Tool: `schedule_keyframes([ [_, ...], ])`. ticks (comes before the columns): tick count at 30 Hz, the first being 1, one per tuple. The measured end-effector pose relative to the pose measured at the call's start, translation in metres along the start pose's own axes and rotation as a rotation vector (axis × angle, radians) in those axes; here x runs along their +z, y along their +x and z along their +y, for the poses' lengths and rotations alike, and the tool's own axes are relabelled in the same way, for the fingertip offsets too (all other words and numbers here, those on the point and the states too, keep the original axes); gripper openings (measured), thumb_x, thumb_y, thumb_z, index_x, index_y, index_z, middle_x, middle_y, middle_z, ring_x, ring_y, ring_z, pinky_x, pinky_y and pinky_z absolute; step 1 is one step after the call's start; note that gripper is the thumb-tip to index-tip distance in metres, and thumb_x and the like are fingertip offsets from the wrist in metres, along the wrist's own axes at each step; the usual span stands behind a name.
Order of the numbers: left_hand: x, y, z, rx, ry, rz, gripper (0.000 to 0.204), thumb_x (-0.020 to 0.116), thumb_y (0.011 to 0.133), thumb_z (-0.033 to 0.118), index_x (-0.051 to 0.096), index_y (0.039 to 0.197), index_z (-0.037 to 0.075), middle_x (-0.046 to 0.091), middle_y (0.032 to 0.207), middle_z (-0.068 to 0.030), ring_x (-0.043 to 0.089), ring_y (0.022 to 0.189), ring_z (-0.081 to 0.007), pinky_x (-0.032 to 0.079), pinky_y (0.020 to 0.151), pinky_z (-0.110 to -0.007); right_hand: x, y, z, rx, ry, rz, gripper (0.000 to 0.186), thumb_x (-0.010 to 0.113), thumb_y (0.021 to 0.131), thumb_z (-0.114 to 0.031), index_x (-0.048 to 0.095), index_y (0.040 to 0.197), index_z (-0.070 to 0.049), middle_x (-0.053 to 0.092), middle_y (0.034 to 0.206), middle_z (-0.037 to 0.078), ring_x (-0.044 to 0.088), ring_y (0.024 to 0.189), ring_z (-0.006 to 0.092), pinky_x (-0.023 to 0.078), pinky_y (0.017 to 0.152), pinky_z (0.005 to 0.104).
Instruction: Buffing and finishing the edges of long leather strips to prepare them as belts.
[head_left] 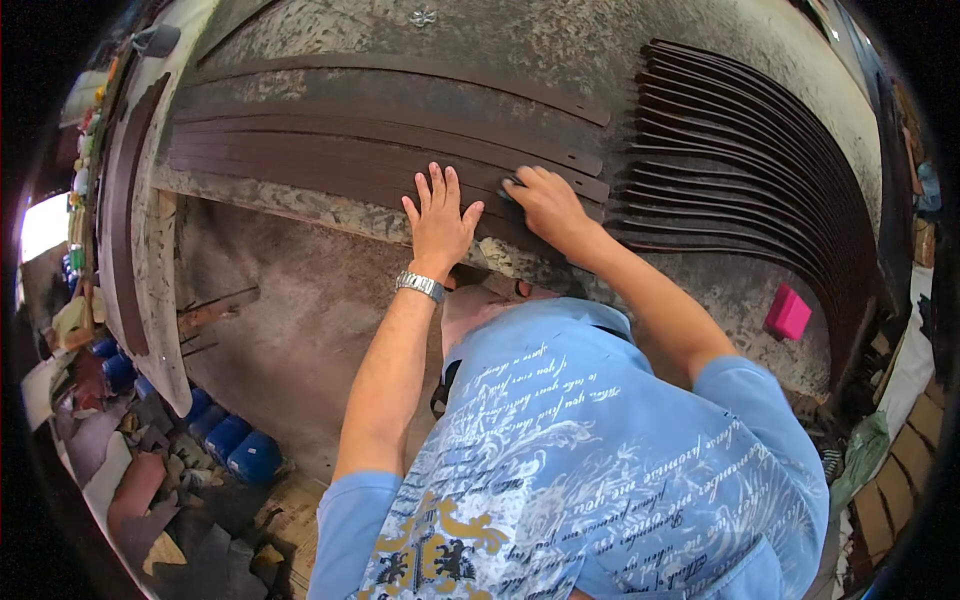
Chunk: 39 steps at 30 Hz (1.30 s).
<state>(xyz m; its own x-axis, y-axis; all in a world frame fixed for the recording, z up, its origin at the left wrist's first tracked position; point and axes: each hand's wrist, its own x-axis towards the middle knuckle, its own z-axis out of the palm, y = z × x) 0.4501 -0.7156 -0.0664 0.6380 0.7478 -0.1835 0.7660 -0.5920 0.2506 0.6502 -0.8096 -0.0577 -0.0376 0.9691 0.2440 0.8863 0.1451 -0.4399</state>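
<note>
Long dark brown strips (300, 150), resembling leather belt straps, lie side by side along the front of a stained worktable (350, 215). My left hand (440, 225) rests on the nearest strips with its fingers spread, holding nothing. To its right, my right hand (548, 205) is closed round a small dark object (512, 187) at the strips' surface. Most of that object is hidden by my fingers, so its kind cannot be made out. A few strips have small holes near their right ends.
Many more dark strips (740, 150) are fanned out at the right, bending over the table's edge. A bright pink block (788, 312) sits near them. Another strip (125, 220) lies on a narrow board at the left. Blue containers (250, 455) and scraps (140, 490) cover the floor below left.
</note>
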Motion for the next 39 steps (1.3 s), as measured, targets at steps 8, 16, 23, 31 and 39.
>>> schedule_keyframes([
  [8, -0.025, 0.003, 0.002, -0.048, -0.001, -0.089, 0.077, 0.053, 0.096, 0.053, 0.030, 0.155, 0.010, 0.020, 0.163, -0.0175, 0.015, 0.150, -0.0375, 0.016, 0.116, -0.063, -0.025, -0.068, -0.004, 0.219, -0.024, -0.052, 0.047, 0.067, 0.069, 0.000, 0.070, 0.115, -0.009, 0.055, 0.095, 0.009, 0.057, 0.092, 0.0280, 0.047, 0.075, 0.0405],
  [16, -0.061, 0.103, -0.050, 0.271, 0.047, 0.322, 0.059, 0.062, 0.093, 0.038, 0.048, 0.144, 0.012, 0.037, 0.153, -0.0185, 0.039, 0.137, -0.0375, 0.031, 0.109, -0.056, -0.036, -0.100, -0.076, 0.591, 0.069, 0.116, 0.038, 0.068, 0.078, 0.001, 0.069, 0.115, -0.005, 0.055, 0.090, 0.013, 0.058, 0.083, 0.0322, 0.050, 0.071, 0.0424],
  [23, -0.066, 0.135, -0.111, 0.684, 0.042, 0.118, 0.055, 0.066, 0.090, 0.040, 0.056, 0.138, 0.015, 0.055, 0.133, -0.0099, 0.046, 0.127, -0.0304, 0.031, 0.102, -0.051, -0.001, -0.070, -0.121, 1.023, -0.052, 0.338, 0.032, 0.068, 0.087, -0.008, 0.068, 0.119, -0.009, 0.058, 0.093, 0.014, 0.061, 0.084, 0.0357, 0.050, 0.070, 0.0444],
  [31, -0.083, 0.130, -0.160, 0.919, 0.164, -0.089, 0.065, 0.055, 0.097, 0.046, 0.038, 0.152, 0.016, 0.025, 0.161, -0.0159, 0.023, 0.148, -0.0347, 0.014, 0.115, -0.062, 0.045, -0.030, -0.134, 1.510, -0.269, 0.568, 0.029, 0.060, 0.095, -0.015, 0.068, 0.122, -0.018, 0.059, 0.096, 0.016, 0.063, 0.087, 0.0386, 0.051, 0.072, 0.0462],
  [39, -0.071, 0.134, -0.192, 0.950, 0.195, -0.048, 0.064, 0.046, 0.101, 0.047, 0.031, 0.156, 0.018, 0.016, 0.165, -0.0120, 0.013, 0.152, -0.0299, 0.007, 0.117, -0.062, 0.116, 0.102, -0.162, 1.296, -0.209, 0.381, 0.040, 0.062, 0.085, -0.005, 0.066, 0.124, -0.016, 0.056, 0.104, 0.014, 0.062, 0.094, 0.0342, 0.055, 0.079, 0.0452],
])
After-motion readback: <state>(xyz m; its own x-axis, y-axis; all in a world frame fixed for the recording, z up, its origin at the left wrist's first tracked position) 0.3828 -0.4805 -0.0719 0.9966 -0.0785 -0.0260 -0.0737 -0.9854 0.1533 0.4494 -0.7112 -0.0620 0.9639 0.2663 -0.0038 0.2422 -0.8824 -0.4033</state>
